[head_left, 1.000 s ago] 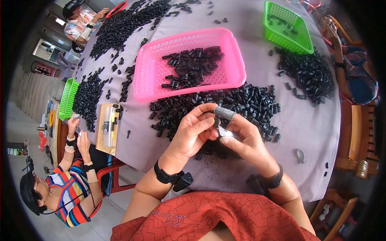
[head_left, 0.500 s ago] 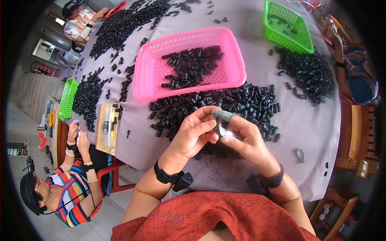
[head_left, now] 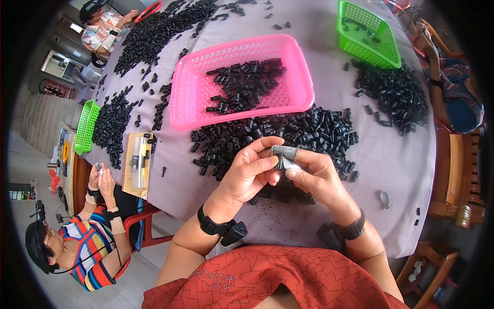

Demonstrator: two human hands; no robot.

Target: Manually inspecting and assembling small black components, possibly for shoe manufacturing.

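Note:
Close together above a heap of small black plastic parts (head_left: 226,149), both my hands are at work. My left hand (head_left: 239,177) pinches a small black plastic part (head_left: 279,165) between thumb and fingers; most of it is covered. My right hand (head_left: 321,180) is closed on a small silvery-white piece (head_left: 290,165) that meets the black part; its exact kind is not clear. A grey fabric finger sleeve (head_left: 284,151) covers my right index fingertip. Beyond the heap stands a pink plastic basket (head_left: 239,118) with more black parts inside.
A green basket (head_left: 370,38) stands far right beside another heap (head_left: 393,98). On the left are a wooden board (head_left: 135,154) with a clear tube and a green basket (head_left: 87,126). A grey sleeve (head_left: 385,199) lies at right. Other people sit around the table (head_left: 370,159).
My right thumb and index finger have shifted slightly, and the silvery-white piece sits at a different angle against the black part. At the left, a co-worker's hands have moved a little.

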